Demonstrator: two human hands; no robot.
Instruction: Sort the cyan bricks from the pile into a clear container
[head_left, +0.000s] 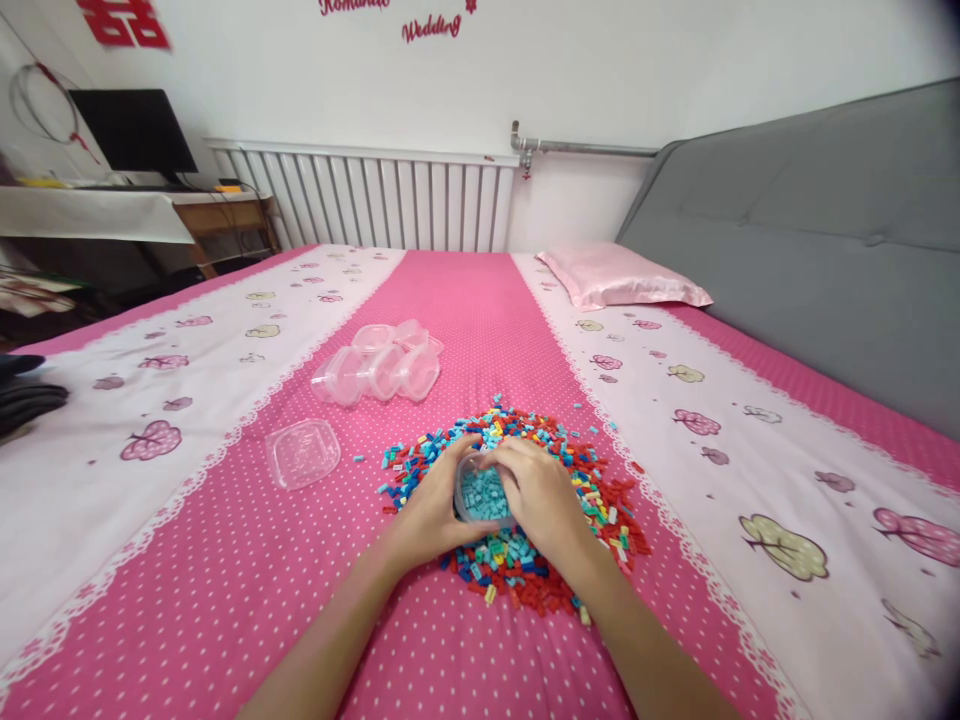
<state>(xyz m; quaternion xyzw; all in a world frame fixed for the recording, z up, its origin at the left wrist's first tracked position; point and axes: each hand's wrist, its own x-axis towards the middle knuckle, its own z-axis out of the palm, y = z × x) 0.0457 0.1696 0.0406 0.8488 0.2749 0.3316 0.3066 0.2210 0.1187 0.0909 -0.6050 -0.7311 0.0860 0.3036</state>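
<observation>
My left hand [435,512] is wrapped around a small clear plastic container [459,490], thumb along its near side and fingers at the far side. Light-blue building bricks [481,494] fill the bottom of the container. My right hand [541,492] is curled over the container's right rim, fingertips close together; whatever they pinch is hidden. Around and beneath both hands spreads a loose pile of small building bricks [619,505] in red, blue, yellow, green and white. To the left, a clear plastic lid [303,454] lies flat on the bedspread.
Several clear plastic containers [384,368] are grouped beyond the lid on the pink bedspread [225,560]. A pink pillow [622,276] rests at the far right, near the grey headboard [817,230]. A radiator [375,195] and a desk with a monitor [135,130] stand farther back.
</observation>
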